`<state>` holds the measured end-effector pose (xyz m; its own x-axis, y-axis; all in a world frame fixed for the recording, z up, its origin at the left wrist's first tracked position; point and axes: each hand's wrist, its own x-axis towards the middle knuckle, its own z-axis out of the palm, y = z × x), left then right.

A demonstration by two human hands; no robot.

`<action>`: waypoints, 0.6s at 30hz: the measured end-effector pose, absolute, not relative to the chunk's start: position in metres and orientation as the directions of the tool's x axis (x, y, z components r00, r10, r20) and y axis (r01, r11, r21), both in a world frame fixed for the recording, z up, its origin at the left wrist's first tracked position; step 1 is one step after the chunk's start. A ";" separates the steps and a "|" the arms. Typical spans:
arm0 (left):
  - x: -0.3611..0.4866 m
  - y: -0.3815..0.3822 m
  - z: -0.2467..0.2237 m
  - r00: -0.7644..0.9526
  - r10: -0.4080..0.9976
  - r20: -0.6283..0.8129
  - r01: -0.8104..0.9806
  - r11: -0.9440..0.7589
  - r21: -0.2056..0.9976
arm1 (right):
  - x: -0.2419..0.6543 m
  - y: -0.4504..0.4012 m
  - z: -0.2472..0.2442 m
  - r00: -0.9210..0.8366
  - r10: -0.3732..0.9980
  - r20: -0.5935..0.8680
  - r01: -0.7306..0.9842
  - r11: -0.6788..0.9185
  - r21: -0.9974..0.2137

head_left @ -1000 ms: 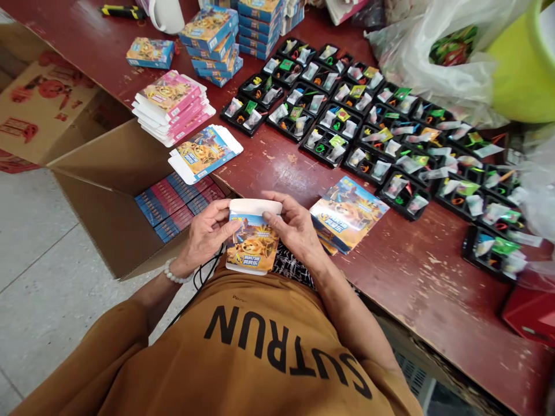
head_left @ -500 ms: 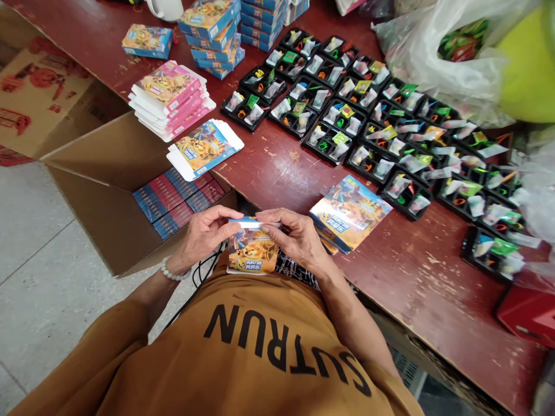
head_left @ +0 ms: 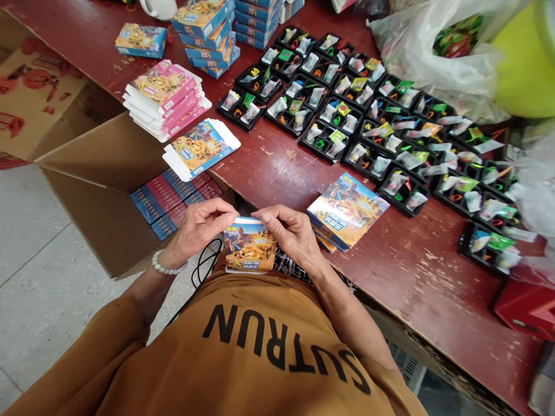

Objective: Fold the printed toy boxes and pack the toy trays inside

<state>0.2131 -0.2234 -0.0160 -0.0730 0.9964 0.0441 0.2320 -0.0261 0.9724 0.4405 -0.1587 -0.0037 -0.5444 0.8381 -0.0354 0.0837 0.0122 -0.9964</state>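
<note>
A small blue and orange printed box [head_left: 250, 249] is held upright against my lap, its top edge toward the table. My left hand [head_left: 208, 224] pinches the box's upper left corner between thumb and fingers. At the upper right corner, my right hand [head_left: 290, 231] grips the edge with its thumb on the near side. A white strip shows along the box top between both hands. To the right of my right hand, a stack of printed booklets or cards [head_left: 347, 211] lies on the table edge. One flattened-looking blue carton [head_left: 202, 147] with white flaps lies beyond my left hand.
An open cardboard box [head_left: 87, 208] holding rows of packed boxes [head_left: 173, 199] stands at the left. On the red table [head_left: 277, 167] are pink cartons [head_left: 165, 95], stacked blue boxes [head_left: 206, 34], several filled black trays [head_left: 327, 141] and plastic bags [head_left: 442, 63].
The white strip at the box top has tipped back, and more of the printed front shows. Both hands have shifted slightly along the top edge.
</note>
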 end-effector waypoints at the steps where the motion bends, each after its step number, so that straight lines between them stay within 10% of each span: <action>1: 0.213 -0.222 -0.016 -0.046 0.997 0.059 0.207 -0.049 0.977 | 0.442 -0.160 -0.006 -0.548 0.836 -0.032 0.074 0.010 -0.997; 9: 0.213 -0.235 -0.021 0.072 0.961 0.268 0.315 -0.277 0.908 | 0.459 -0.166 -0.027 -0.527 0.845 0.086 0.051 0.133 -0.990; 18: 0.231 -0.248 -0.021 -0.142 0.972 0.188 0.410 -0.115 0.905 | 0.456 -0.186 0.000 -0.537 0.816 0.215 0.246 0.395 -0.885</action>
<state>0.2313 -0.2477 -0.0205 -0.1421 0.9719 0.1879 0.4102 -0.1149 0.9047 0.4557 -0.1859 0.0004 -0.5369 0.8158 0.2150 0.2456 0.3949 -0.8853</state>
